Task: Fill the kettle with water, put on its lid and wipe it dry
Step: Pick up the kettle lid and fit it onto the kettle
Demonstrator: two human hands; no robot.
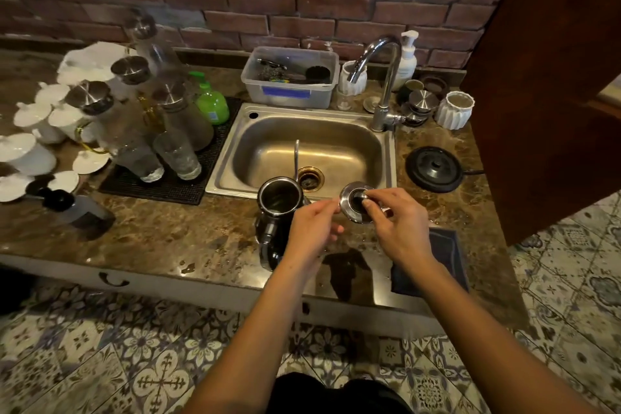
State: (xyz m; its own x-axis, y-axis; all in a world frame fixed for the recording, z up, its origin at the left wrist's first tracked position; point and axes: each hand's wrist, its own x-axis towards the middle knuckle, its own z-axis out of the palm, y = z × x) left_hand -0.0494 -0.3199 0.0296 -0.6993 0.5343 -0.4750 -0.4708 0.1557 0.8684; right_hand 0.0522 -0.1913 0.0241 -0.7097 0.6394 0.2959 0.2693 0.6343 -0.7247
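Observation:
A steel gooseneck kettle (274, 212) stands uncovered on the marble counter at the sink's front edge, its thin spout rising over the basin. My right hand (396, 225) grips the round steel lid (354, 203), held tilted in the air just right of the kettle's mouth. My left hand (311, 228) touches the lid's left rim with its fingertips and hides part of the kettle's body. A dark folded cloth (437, 265) lies on the counter to the right, beside a wet patch (349, 274).
The steel sink (235, 158) has a chrome tap (383, 77) at its back right. A round black kettle base (435, 169) sits right of the sink. Glass carafes and glasses crowd a black mat (161, 185) at left, beyond them white crockery. A brown door panel (551, 77) juts in at right.

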